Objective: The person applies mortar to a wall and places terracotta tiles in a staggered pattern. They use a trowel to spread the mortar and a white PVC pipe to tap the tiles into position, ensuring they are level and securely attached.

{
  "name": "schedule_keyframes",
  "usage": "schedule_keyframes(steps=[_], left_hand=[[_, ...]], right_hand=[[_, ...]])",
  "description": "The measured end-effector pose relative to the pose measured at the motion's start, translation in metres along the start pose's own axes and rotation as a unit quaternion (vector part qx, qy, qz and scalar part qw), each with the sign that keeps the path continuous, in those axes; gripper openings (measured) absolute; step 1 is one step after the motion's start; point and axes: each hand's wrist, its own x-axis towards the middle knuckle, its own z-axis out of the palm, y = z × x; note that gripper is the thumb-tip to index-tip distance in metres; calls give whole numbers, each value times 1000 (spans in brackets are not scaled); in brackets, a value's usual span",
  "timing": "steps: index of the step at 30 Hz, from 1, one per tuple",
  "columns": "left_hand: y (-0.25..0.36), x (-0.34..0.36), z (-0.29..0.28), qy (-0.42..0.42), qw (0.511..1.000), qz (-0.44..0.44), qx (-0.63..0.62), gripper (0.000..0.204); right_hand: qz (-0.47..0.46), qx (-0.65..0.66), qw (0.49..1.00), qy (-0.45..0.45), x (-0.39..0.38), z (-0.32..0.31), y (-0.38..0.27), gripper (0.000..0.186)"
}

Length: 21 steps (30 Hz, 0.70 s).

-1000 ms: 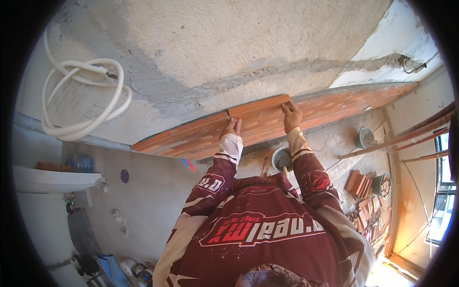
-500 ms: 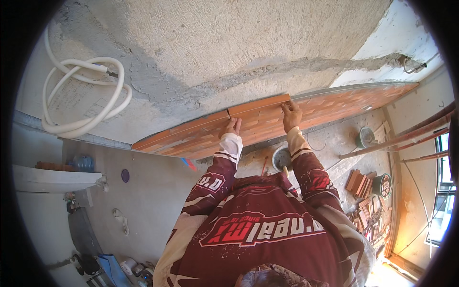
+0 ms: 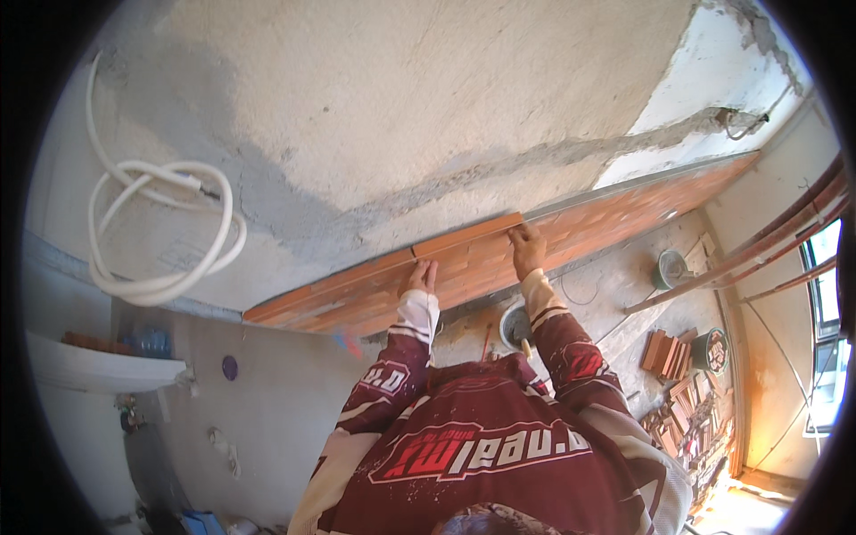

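Note:
A long orange brick tile [image 3: 468, 234] lies in the top course of the brick-tiled wall face [image 3: 571, 234], against bare plaster. My right hand [image 3: 528, 250] is closed at the tile's right end, with thumb and fingers pinching its edge. Near the joint at the tile's left end, my left hand [image 3: 418, 278] rests its stretched fingertips on the tile face. A thin pale line runs along the upper course, close to both hands. The undersides of my fingers are hidden.
A looped white hose [image 3: 223, 218] hangs on the wall at the left. Below the tiled face stand a mortar bucket [image 3: 514, 326] and another bucket [image 3: 670, 267]. Stacked brick tiles [image 3: 667, 354] lie on the right, near slanting reddish poles [image 3: 758, 254] and a window.
The view has shifted, so the wall and hands appear lower and slightly left. Both hands stay at the same brick tile, with little change in grip.

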Motion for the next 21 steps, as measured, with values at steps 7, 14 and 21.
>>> schedule_keyframes(steps=[7,14,21], left_hand=[[39,11,13,145,836,-289,-443,33],[38,9,8,108,872,-254,-404,39],[53,3,12,113,876,-266,-387,43]], right_hand=[[62,63,996,6,1,-8,-1,23],[78,48,996,20,0,-4,-8,22],[81,50,995,32,1,-2,-6,22]])
